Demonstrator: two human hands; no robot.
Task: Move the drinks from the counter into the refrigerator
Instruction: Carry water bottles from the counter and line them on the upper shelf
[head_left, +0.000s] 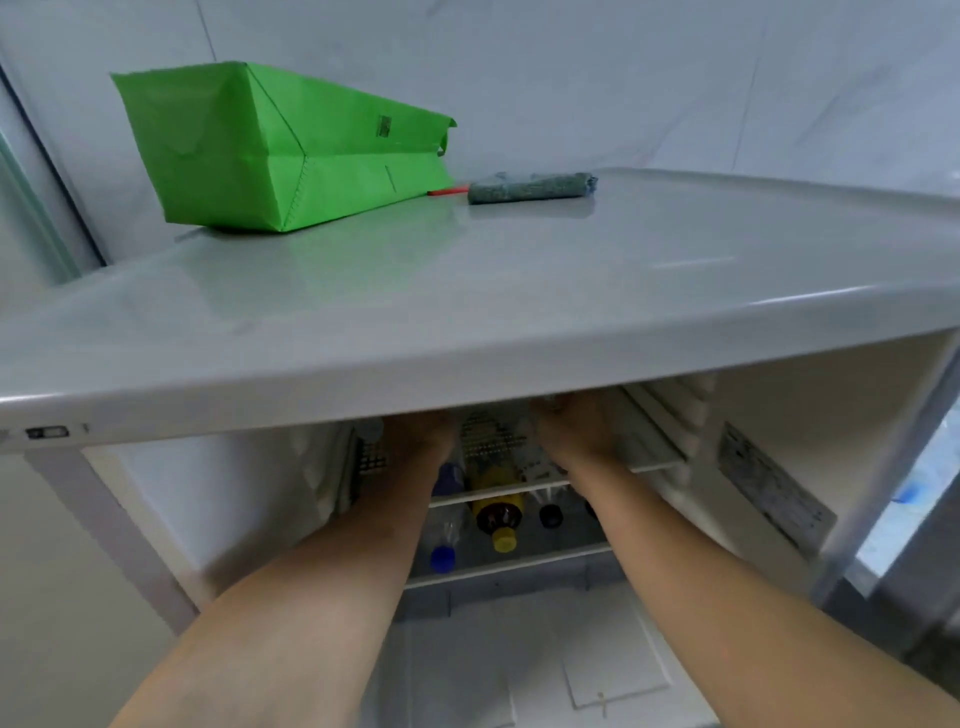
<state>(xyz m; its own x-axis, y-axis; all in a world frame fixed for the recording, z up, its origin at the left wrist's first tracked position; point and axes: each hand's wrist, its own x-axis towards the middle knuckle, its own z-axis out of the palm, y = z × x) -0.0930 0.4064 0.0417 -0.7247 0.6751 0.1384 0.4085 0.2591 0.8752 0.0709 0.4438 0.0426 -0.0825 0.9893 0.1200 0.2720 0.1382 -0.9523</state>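
Reaching into refrigerator (769, 467), left hand (415, 441), right hand (576, 431), fingers hidden

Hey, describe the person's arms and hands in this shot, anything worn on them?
Both forearms are bare as far as the frame shows: no sleeves, watch, bracelet or gloves. The left hand and right hand reach under the refrigerator top, so the fingers are mostly hidden and rings cannot be checked.
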